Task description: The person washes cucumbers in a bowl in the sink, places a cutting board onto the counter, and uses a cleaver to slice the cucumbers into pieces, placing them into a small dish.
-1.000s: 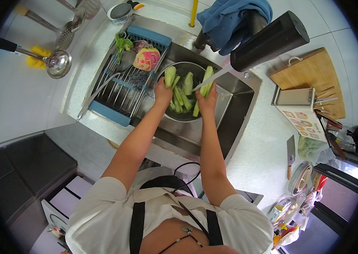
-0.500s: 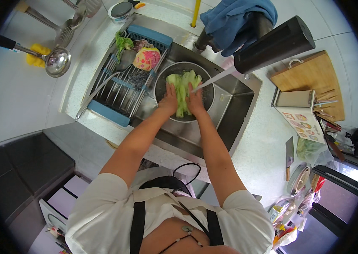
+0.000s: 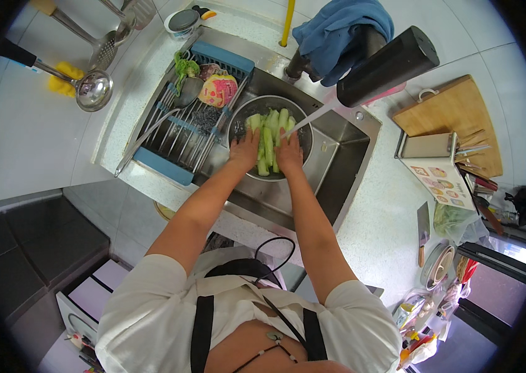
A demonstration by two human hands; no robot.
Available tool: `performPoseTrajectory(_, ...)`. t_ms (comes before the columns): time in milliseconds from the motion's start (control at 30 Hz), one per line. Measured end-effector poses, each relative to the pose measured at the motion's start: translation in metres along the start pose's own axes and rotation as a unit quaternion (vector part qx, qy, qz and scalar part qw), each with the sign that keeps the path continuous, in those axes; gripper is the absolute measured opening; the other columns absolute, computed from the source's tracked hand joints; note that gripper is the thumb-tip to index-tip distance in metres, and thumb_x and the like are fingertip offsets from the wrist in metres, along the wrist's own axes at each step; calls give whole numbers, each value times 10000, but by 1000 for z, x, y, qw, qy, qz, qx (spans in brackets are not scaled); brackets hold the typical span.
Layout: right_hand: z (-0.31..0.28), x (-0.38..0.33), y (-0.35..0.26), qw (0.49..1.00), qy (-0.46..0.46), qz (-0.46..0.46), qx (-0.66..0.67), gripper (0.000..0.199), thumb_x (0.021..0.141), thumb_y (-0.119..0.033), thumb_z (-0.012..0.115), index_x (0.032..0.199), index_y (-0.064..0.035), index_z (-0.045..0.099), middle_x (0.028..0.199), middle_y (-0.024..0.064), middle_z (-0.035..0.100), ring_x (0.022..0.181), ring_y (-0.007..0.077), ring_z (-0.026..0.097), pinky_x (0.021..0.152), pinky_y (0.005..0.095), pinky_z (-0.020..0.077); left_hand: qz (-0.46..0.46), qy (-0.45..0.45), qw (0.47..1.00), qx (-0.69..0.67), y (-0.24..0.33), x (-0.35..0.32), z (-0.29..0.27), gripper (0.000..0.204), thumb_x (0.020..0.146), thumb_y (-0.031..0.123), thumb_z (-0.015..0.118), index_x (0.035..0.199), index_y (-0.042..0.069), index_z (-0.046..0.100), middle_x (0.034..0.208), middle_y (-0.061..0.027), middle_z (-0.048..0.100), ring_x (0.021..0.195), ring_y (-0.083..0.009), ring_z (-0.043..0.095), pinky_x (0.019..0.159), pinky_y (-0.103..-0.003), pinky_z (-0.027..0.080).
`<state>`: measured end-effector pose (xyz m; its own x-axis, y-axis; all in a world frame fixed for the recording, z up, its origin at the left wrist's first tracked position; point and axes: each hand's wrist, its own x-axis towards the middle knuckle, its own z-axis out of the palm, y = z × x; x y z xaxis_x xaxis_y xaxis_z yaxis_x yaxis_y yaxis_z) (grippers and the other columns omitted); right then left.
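Pale green vegetable stalks (image 3: 268, 149) lie in a round metal bowl (image 3: 236, 118) of water in the sink. My left hand (image 3: 244, 151) rests on the stalks' left side, fingers stretched forward and slightly apart. On their right side is my right hand (image 3: 289, 153), its fingers also extended over the stalks. Neither hand is visibly wrapped round a stalk; the fingertips are partly lost among the greens and water. From the black faucet (image 3: 387, 67), a stream of water (image 3: 309, 118) falls into the bowl beside my right fingers.
Left of the bowl, a blue-ended drying rack (image 3: 162, 166) carries a ladle (image 3: 189, 92), leafy greens and a printed bundle. Blue cloth (image 3: 340, 37) drapes over a dark pipe. A cleaver (image 3: 423, 230) lies on the right counter, near a utensil holder (image 3: 440, 180) and a wooden cutting board (image 3: 452, 109).
The stalks have shifted and spread apart in the bowl under my hands. Both hands stay at the bowl with only slight movement. The view has tilted a little.
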<state>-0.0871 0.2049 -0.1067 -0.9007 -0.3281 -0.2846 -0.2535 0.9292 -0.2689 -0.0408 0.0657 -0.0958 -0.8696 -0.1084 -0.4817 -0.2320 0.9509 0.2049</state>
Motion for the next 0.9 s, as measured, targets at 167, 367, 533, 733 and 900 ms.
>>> performPoseTrajectory(167, -17, 21, 35, 954, 146, -24, 261, 232, 862, -182, 507, 1051, -87, 601, 971, 152, 616, 903, 235, 605, 827, 349, 448, 30, 174, 981, -83, -16, -5, 10, 411, 804, 97, 519, 1213, 88, 468, 1246, -187, 448, 1074, -312, 506, 877, -431, 416)
performPoseTrajectory(367, -63, 50, 65, 867, 212, 0, 450, 206, 859, -141, 510, 989, -33, 630, 782, 124, 662, 716, 179, 642, 653, 310, 486, 1, 247, 916, -316, -24, -5, -8, 220, 818, 124, 516, 996, 51, 624, 968, -168, 609, 885, -291, 600, 736, -379, 474)
performPoseTrajectory(533, -106, 81, 61, 869, 213, 8, 446, 286, 846, -134, 513, 1113, -41, 559, 915, 149, 644, 766, 213, 632, 673, 312, 478, -72, 221, 873, -428, -36, -5, -18, 230, 839, 162, 521, 1017, 55, 621, 912, -162, 631, 855, -298, 607, 733, -366, 459)
performPoseTrajectory(733, -118, 123, 67, 893, 241, -25, 379, 409, 816, -243, 558, 1159, -28, 503, 1041, 192, 605, 964, 343, 574, 806, 367, 440, 25, 289, 915, -280, -30, -6, 5, 344, 825, 182, 550, 1127, 16, 539, 1101, -222, 552, 964, -363, 551, 824, -365, 439)
performPoseTrajectory(900, -117, 128, 62, 874, 322, -161, 326, 455, 811, -312, 552, 1162, -28, 502, 1148, 226, 544, 1072, 365, 511, 877, 378, 401, -19, -2, 996, -87, 16, -18, -18, 896, 777, 421, 613, 1422, 133, 61, 1474, -144, -48, 1363, -315, -24, 1037, -504, 193)
